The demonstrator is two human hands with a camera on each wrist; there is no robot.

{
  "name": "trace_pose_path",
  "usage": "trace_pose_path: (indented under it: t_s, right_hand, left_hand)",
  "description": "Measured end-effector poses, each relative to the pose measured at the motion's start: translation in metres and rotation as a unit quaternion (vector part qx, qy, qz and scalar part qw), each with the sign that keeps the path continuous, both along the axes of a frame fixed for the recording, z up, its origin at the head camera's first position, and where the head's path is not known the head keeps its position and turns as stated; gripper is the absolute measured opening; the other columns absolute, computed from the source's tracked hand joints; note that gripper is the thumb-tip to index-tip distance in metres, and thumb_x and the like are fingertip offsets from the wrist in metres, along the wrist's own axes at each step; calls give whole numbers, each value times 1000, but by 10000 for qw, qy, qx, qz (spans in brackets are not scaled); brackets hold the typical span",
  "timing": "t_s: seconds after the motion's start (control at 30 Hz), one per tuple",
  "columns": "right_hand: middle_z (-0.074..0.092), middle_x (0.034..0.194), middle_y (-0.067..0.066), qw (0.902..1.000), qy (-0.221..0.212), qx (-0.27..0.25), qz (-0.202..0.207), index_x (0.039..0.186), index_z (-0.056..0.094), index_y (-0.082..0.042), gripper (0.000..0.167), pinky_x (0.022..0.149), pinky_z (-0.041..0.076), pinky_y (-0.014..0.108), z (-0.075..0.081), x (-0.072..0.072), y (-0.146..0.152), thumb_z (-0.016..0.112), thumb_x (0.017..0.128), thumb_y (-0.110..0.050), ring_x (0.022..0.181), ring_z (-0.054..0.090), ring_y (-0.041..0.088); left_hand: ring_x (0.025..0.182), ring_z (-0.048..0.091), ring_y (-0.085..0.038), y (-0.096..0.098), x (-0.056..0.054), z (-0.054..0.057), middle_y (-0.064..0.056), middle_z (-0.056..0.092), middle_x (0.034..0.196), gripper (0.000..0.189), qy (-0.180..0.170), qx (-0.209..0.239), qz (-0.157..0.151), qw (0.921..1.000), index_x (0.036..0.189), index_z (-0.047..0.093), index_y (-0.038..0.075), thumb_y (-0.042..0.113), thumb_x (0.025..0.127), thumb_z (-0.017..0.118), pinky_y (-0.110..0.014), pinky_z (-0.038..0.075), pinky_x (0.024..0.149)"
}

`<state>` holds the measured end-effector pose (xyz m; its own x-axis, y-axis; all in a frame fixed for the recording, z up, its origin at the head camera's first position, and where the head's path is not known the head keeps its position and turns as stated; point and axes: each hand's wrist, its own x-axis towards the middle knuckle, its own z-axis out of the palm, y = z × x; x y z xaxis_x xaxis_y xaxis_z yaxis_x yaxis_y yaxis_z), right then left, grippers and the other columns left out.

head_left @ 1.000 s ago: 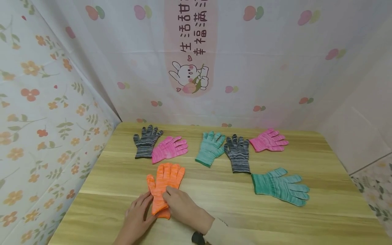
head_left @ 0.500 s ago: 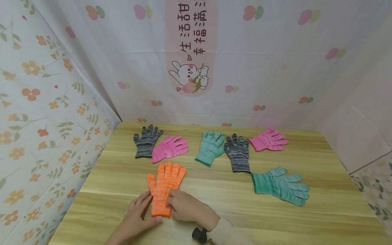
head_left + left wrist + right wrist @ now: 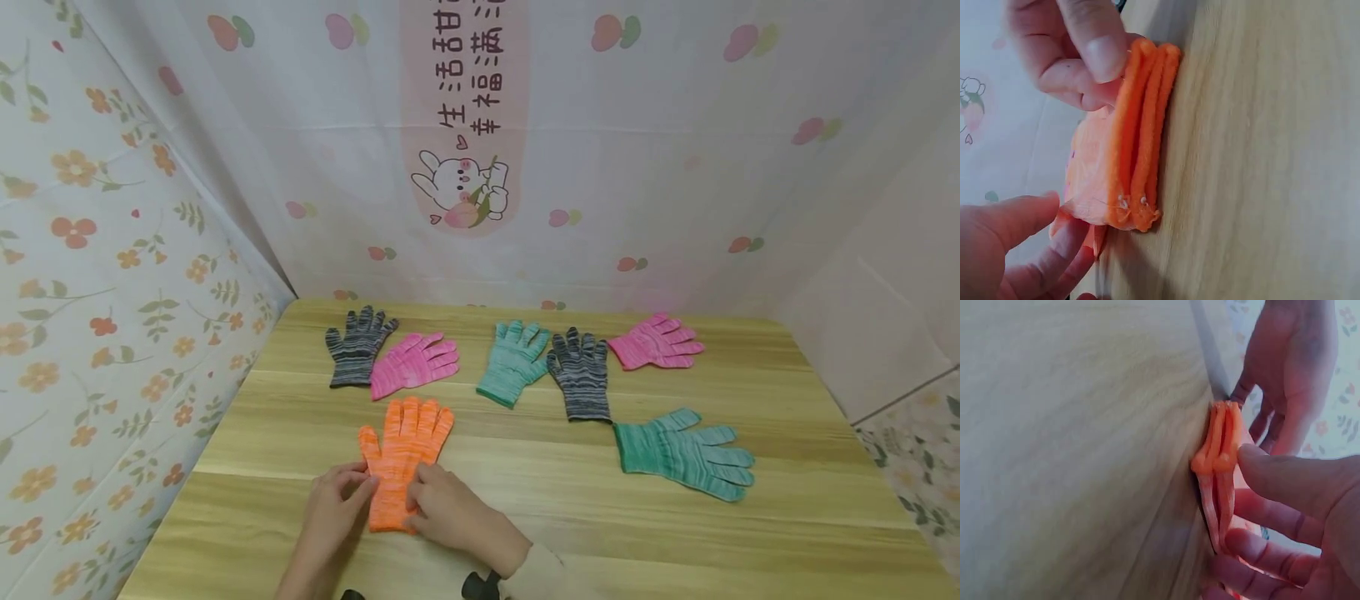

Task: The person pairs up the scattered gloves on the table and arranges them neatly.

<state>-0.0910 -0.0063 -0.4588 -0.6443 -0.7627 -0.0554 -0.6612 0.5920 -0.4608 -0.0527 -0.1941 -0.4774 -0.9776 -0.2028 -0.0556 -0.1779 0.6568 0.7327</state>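
Observation:
Two orange gloves lie stacked on the table, fingers pointing away, one aligned over the other. Their layered cuffs show edge-on in the left wrist view. My left hand pinches the left side of the stack near the thumb of the gloves. On the opposite side my right hand holds the right edge by the cuff, its thumb on top and its fingers curled along the side, as the right wrist view shows. The lower glove is mostly hidden under the upper one.
Behind lie a dark grey glove and a pink glove. Farther right are a green glove, another grey glove, another pink glove and a second green glove. Patterned curtain borders the table.
The upper orange glove was laid down flat, covering the lower one's cuff. My left thumb moved from the cuff's lower edge up to the stack's left side. My right hand stays at the right edge.

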Motion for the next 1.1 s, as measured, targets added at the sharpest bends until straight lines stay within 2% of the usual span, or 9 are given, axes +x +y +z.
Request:
trace_pose_path:
  t_s: [0.07,0.2,0.47,0.73,0.83,0.93,1.0,1.1]
  right_hand:
    - [43,81,-10,9999,-17,24,-103,78,61,-18,19,61,32,15,0,1,-1,67,84,-34,72,35,4]
    - [40,80,-10,9996,-107,94,-257,74,57,-18,23,61,31,15,0,3,-3,68,82,-37,73,35,4]
    - [38,81,-9,9986,-274,145,-427,72,53,-18,26,60,30,16,0,4,-4,71,80,-36,73,34,5]
    - [38,84,-9,9987,-117,90,-490,75,53,-18,27,61,29,16,-4,8,-3,72,79,-37,73,33,5]
    - [37,83,-9,9983,-151,108,-559,75,53,-18,27,61,29,16,-5,8,-4,72,78,-37,73,32,5]
    - [36,84,-9,9975,-260,156,-635,76,52,-19,28,60,28,16,-6,9,-4,72,78,-38,73,32,5]
    - [36,84,-9,9970,-335,188,-671,77,53,-19,28,60,28,16,-6,9,-5,73,78,-37,73,32,5]
    - [37,83,-9,9968,-322,172,-707,77,53,-18,27,59,28,16,-6,9,-5,74,77,-37,73,33,5]
  left_hand:
    - [109,49,-33,2,-4,0,-13,64,114,22,0,-173,214,9996,82,71,6,27,85,67,-48,38,90]
    - [107,50,-32,5,-7,0,-13,64,110,20,-22,-446,325,9985,79,71,5,24,83,69,-48,40,88]
    - [108,49,-32,7,-9,-3,-15,62,110,13,-29,-439,477,9979,74,63,4,14,80,68,-49,39,93]
    - [104,47,-36,9,-9,-4,-19,51,106,15,57,-677,425,9968,87,56,3,11,83,67,-48,41,84]
    - [103,47,-37,10,-9,-2,-20,48,110,17,85,-935,299,9951,94,55,3,13,85,66,-48,44,79]
    - [102,48,-39,15,-8,0,-23,46,115,19,352,-1364,140,9899,99,55,1,11,85,64,-49,45,77]
    - [105,48,-41,21,-6,3,-24,46,119,21,465,-1774,-86,9830,102,56,0,9,85,64,-51,46,78]
    - [113,48,-38,32,-1,7,-20,50,124,26,569,-2311,-694,9688,108,59,-2,8,84,62,-52,44,87]
